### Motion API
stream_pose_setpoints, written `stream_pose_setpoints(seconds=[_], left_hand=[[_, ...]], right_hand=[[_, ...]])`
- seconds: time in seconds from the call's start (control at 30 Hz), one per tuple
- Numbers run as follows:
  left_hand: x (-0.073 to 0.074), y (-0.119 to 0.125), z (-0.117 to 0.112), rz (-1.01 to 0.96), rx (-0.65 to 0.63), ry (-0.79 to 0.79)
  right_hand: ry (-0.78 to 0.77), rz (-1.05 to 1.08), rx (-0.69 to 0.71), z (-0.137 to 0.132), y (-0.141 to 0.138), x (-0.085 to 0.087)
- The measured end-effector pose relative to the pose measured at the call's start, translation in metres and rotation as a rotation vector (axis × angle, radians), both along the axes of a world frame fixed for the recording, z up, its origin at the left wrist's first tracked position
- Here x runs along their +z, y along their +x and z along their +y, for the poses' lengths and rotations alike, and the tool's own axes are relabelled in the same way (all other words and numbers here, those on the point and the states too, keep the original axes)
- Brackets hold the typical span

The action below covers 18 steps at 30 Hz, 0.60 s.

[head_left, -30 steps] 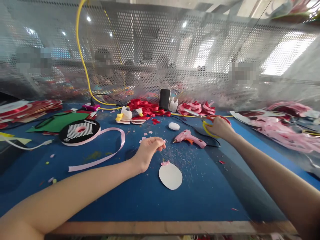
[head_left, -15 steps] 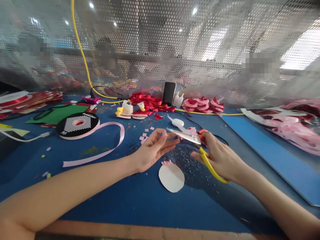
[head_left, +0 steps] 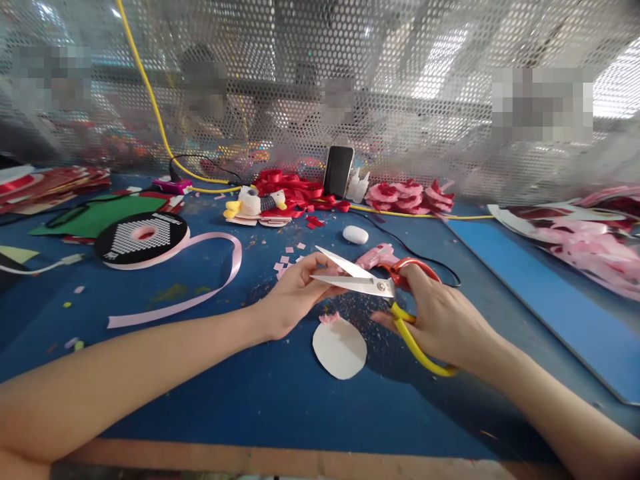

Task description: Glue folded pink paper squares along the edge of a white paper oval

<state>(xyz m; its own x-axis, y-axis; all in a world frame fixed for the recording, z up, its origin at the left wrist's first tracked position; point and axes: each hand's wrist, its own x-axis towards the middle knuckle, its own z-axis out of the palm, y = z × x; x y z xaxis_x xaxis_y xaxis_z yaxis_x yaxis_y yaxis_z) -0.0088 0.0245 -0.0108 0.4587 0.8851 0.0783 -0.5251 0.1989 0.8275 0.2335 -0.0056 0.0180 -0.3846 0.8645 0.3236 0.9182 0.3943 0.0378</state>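
My right hand [head_left: 443,320] grips a pair of scissors [head_left: 383,287] with one red and one yellow handle. The blades are parted and point left, lying across the fingertips of my left hand [head_left: 290,297]. Those fingers are pinched together; what is between them is too small and covered to make out. Below the blades, a white card disc [head_left: 340,350] lies flat with a small pink frill [head_left: 329,319] at its top edge. Small pink squares [head_left: 287,259] are scattered behind my left hand. A pink glue gun [head_left: 376,255] lies just beyond the scissors.
At left sits a black ribbon spool [head_left: 143,239], its pink ribbon [head_left: 200,301] trailing on the table. A white case [head_left: 355,235], a propped phone [head_left: 339,172], a plush duck [head_left: 255,201] and red ribbon [head_left: 285,190] stand behind. A blue board [head_left: 545,300] lies at right.
The scissor blades have opened wider and shifted slightly left, over my left fingertips. My left fingers have drawn in closer together. The whole view has tilted a little downward.
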Motion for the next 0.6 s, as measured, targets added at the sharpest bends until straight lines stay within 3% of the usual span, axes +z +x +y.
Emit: stream_pose_setpoints(seconds=[0.17, 0.33, 0.5, 0.6], left_hand=[[-0.0032, -0.0006, 0.0005, 0.029, 0.034, 0.092], [-0.0049, -0.0012, 0.0009, 0.044, 0.033, 0.171], [-0.0068, -0.0013, 0.0008, 0.066, 0.015, 0.206], [-0.0055, -0.0019, -0.0005, 0.054, -0.016, 0.172]], right_hand=[[-0.165, 0.078, -0.019, -0.0011, -0.002, 0.0016], [-0.234, 0.135, -0.033, 0.0001, -0.0024, 0.0015], [-0.222, 0.234, 0.003, 0.0005, -0.0036, -0.002], [-0.168, 0.329, -0.086, 0.004, -0.0009, 0.0033]])
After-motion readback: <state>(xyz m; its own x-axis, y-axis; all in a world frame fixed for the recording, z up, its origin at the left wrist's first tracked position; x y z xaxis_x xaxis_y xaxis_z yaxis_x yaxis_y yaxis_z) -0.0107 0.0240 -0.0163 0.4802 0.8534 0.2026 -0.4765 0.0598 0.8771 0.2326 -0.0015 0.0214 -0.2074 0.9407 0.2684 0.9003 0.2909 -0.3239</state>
